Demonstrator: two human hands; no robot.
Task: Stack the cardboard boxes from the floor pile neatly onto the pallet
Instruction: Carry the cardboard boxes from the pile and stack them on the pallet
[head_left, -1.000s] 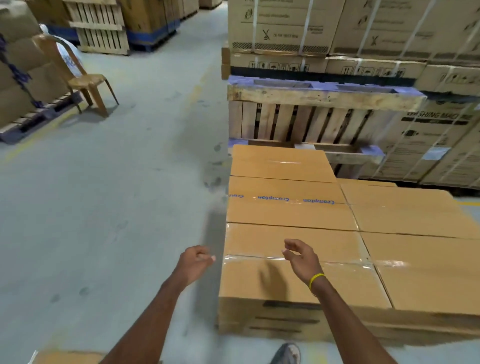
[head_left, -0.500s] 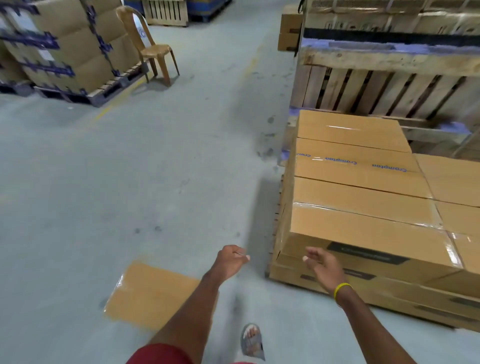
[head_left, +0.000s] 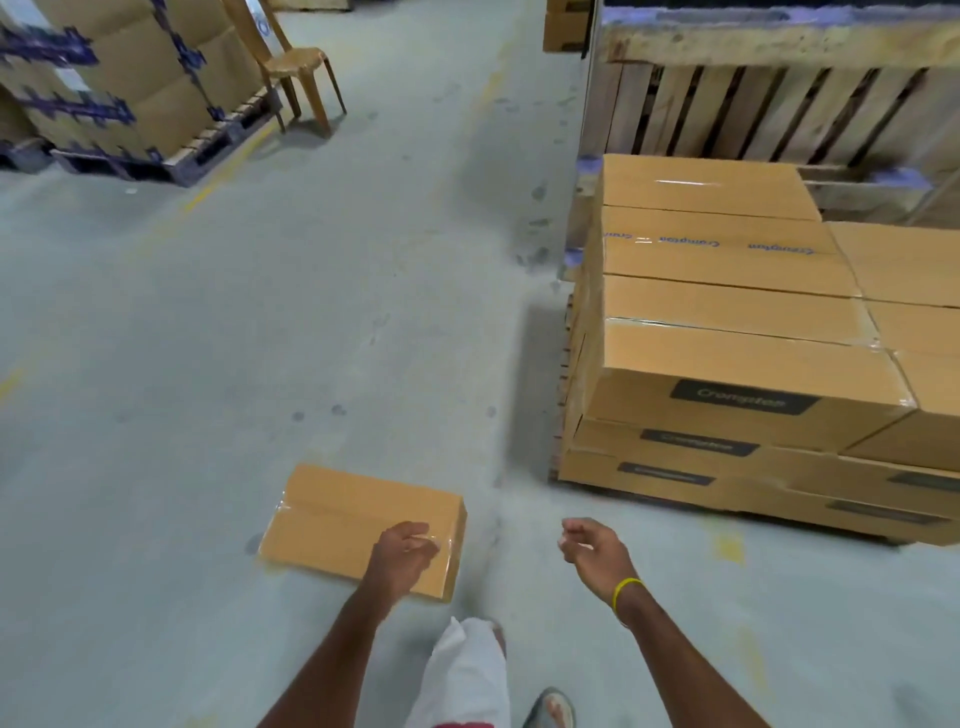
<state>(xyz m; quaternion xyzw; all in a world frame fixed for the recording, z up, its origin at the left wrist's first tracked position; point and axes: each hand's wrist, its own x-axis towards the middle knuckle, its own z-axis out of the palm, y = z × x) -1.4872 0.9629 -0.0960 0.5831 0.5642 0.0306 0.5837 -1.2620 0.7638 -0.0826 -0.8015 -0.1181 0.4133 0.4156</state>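
Both empty, fingers loosely curled: your left hand (head_left: 402, 553) hangs over the lone cardboard box (head_left: 337, 519) lying flat on the floor, your right hand (head_left: 589, 543) beside it. Stacked boxes (head_left: 727, 343) sit on the pallet (head_left: 563, 374) to the right.

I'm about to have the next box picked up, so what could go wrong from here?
The box on the floor lies flat with glossy tape at its ends; left hand and right hand are empty, so a one-sided grab may slip. The open sandal close by leaves toes exposed to a drop. On the pallet stack the near layers look stepped, so a new box may sit unevenly.
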